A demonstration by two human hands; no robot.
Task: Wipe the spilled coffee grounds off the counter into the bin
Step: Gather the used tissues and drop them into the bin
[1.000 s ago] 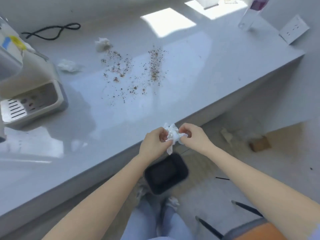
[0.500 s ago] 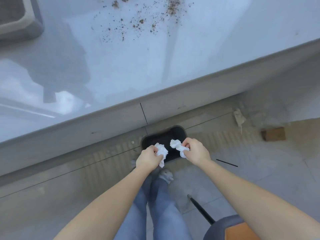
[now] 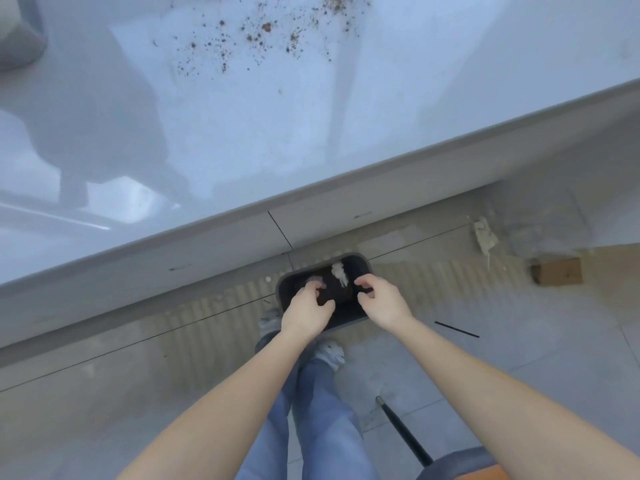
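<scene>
Change: both my hands have let go since half a second ago; the white tissue wads they pinched are now out of my fingers and down in the bin.
Counter: glossy pale grey-white slab worktop, running across the upper half of the view, its front edge slanting above the bin.
Floor: pale grey tiled floor with a ribbed tan strip beside the bin.
Legs: my blue denim trouser legs and light trainers, just behind the bin.
Bin: small black rectangular plastic bin, on the floor below the counter edge, directly under my hands.
Left hand: my left hand over the bin's near left side, fingers curled loosely and spread, holding nothing.
Right hand: my right hand over the bin's right side, fingers half curled, gripping nothing.
Coffee grounds: scattered brown coffee grounds lying on the counter, well beyond the bin, near the top edge of the view.
Wood block: small brown wooden block on the floor, well to the right of the bin.
Tissue: crumpled white tissue wad inside the bin toward its far wall, between my hands; a second greyish wad just past my left fingertips, blurred.
</scene>
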